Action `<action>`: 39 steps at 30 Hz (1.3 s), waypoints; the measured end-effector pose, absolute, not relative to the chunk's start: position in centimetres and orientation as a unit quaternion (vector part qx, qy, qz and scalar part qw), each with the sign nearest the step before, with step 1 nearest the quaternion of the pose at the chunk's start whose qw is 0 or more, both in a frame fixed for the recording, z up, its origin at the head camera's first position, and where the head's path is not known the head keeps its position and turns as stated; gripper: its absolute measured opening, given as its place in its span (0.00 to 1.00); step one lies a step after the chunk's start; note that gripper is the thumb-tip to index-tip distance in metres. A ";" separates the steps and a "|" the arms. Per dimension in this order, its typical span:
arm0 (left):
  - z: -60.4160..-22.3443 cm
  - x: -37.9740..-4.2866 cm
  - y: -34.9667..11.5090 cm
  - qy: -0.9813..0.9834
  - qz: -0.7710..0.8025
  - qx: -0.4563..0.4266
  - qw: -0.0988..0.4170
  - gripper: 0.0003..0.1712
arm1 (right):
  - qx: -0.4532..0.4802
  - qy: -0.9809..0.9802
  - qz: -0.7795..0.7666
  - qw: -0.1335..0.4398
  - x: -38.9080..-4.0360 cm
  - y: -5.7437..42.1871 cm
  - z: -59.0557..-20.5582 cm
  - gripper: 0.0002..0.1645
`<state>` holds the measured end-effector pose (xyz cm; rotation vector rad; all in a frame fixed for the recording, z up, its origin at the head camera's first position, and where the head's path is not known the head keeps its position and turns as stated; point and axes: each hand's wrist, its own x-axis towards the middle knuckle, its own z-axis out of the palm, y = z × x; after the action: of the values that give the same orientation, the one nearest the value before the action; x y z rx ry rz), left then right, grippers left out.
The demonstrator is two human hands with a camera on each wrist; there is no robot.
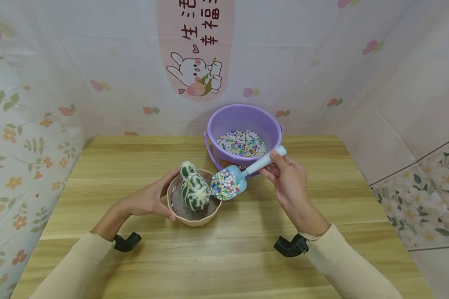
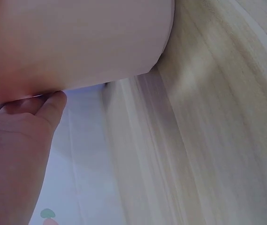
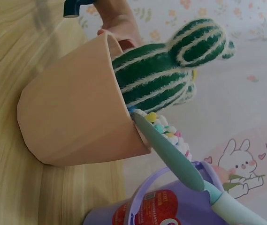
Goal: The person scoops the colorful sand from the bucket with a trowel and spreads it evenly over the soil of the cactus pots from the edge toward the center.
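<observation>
A peach flowerpot (image 1: 195,223) stands on the table with a green, white-fuzzed cactus (image 1: 195,192) in grey soil. My left hand (image 1: 146,200) holds the pot's left side, thumb in front and fingers behind; the left wrist view shows the fingertips against the pot wall (image 2: 91,42). The handle of a light-blue scoop (image 1: 261,162) is gripped in my right hand (image 1: 289,179). Colourful pebbles (image 1: 224,185) fill the scoop's blade. Its tip is at the pot's right rim, close to the cactus, as the right wrist view also shows for the scoop (image 3: 171,157).
Behind the scoop a purple bucket (image 1: 218,120) holds more colourful pebbles (image 1: 243,143); its handle hangs at the left. The wooden table (image 1: 224,265) ends at a printed cloth backdrop (image 1: 127,83). Dark wrist mounts (image 1: 292,246) sit on both forearms.
</observation>
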<state>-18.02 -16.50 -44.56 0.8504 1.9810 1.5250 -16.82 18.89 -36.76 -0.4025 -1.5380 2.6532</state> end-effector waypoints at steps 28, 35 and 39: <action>-44.5 -16.2 -15.1 0.812 0.499 0.255 0.166 0.74 | -0.150 -0.476 0.866 0.031 -16.9 19.0 -36.5 0.16; -44.4 -16.9 -15.8 0.806 0.492 0.264 0.195 0.74 | -0.139 -0.491 0.860 0.035 -16.8 18.6 -36.6 0.21; -44.4 -17.1 -15.9 0.805 0.487 0.279 0.192 0.73 | -0.138 -0.496 0.856 0.044 -16.8 18.4 -36.6 0.18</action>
<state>-17.14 -15.94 -44.38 0.7825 2.2596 1.3679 -16.83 18.44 -36.64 -0.4228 -1.5154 2.6172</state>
